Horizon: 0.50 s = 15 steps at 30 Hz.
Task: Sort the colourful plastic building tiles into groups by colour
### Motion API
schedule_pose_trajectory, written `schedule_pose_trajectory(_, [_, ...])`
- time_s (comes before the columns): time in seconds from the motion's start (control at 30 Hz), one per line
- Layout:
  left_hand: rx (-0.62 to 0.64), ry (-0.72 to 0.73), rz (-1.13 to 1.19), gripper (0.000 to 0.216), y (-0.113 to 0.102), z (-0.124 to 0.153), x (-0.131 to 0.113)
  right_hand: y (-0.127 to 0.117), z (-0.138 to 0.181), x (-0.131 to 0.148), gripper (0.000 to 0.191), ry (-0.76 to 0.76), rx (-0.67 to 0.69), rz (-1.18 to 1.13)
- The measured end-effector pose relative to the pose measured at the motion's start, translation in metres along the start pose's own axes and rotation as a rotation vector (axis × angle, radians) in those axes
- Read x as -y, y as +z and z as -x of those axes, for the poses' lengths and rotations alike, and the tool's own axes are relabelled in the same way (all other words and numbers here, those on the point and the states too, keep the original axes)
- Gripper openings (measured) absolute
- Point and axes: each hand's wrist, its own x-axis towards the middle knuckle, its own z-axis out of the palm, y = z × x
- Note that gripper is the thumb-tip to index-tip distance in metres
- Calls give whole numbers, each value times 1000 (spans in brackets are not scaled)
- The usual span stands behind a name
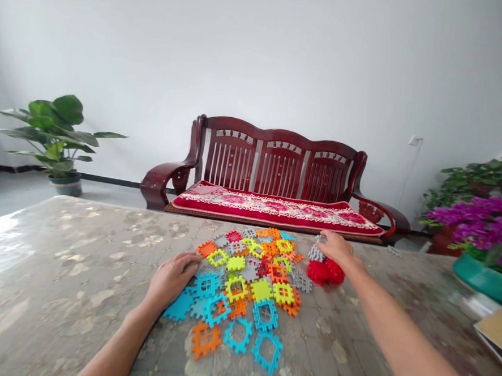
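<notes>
A loose pile of interlocking plastic tiles in blue, orange, lime, grey and red covers the middle of the table. My left hand (172, 278) rests at the pile's left side, its fingers stretched towards the tiles and its thumb apart, holding nothing; a blue square tile (206, 285) lies beside it. Off to the right, my right hand (337, 250) has its fingers closed on a grey tile (321, 239), partly covered by them. Just under that hand are a stack of grey tiles (316, 253) and a cluster of red tiles (326, 272).
The tiles lie on a patterned table cover (78, 291). A flowerpot (486, 279) with purple flowers stands at the right, near a brown box-like object (497, 336). Beyond the table are a wooden bench (278, 155) and a potted plant (64, 185).
</notes>
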Motion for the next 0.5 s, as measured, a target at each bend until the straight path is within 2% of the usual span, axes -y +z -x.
schedule_pose_trajectory(0.33, [7, -3, 6, 36, -1, 0, -1, 5, 1, -5, 51, -9, 77, 57])
schedule_pose_trajectory(0.5, [-10, 4, 24, 35, 0, -1, 0, 8, 2, -6, 44, 1, 113, 61])
